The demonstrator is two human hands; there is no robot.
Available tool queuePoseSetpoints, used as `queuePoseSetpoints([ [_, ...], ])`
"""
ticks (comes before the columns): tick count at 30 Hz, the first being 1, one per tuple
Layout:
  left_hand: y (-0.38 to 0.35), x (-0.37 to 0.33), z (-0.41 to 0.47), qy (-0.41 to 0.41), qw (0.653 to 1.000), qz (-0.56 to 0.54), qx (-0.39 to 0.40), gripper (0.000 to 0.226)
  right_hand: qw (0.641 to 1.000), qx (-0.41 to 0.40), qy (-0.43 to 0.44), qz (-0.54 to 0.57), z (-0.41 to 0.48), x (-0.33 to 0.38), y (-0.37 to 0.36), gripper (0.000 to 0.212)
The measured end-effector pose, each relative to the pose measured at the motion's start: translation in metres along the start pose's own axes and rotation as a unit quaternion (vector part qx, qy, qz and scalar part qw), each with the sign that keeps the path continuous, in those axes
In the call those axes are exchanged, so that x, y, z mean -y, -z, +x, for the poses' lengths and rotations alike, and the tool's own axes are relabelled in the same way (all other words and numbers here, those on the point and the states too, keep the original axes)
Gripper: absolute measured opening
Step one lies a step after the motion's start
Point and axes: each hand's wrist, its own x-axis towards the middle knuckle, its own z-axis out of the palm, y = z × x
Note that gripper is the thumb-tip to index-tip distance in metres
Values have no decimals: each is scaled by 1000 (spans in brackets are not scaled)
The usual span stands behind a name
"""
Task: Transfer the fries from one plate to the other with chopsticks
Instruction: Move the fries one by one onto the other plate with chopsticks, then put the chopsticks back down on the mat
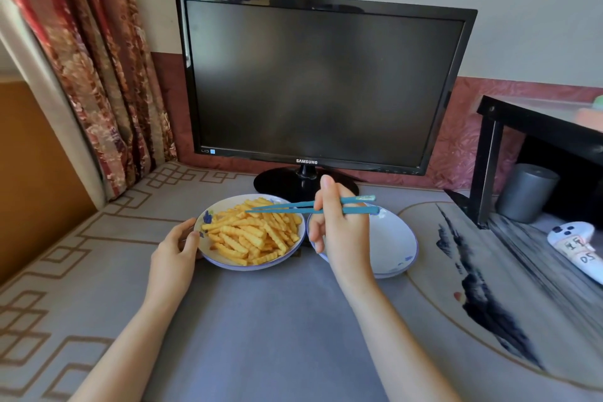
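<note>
Lying almost level across the view, the teal chopsticks (293,207) were held in the right hand (339,232), their long axis running left to right. The narrow tips were drawn close together and pointed left above the fries (251,232), and the thicker ends reached out over the empty plate (391,245). The fries, golden and crinkle-cut, were heaped in the left plate (228,263), whose outer rim was gripped by the left hand (176,248); both white, blue-patterned plates were set side by side on the grey worktop (277,320).
</note>
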Motion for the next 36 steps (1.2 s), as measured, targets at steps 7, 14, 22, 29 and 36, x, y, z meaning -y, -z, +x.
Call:
queuePoseSetpoints([
  [7,2,-3,-2,3,1000,-3,4,32,1000,-17,0,7,-3,10,14,40],
  [14,3,-7,-3,13,999,-34,0,32,997,-76,10,-24,-17,12,52,40],
  [22,15,-15,5,59,981,-167,-81,41,990,-137,1,-16,-32,18,96,39],
  [29,8,-97,-38,-11,987,-143,77,20,987,-162,3,3,-40,17,111,37],
  [36,-86,-137,-142,118,866,-262,409,19,989,-146,16,0,-52,26,109,39],
])
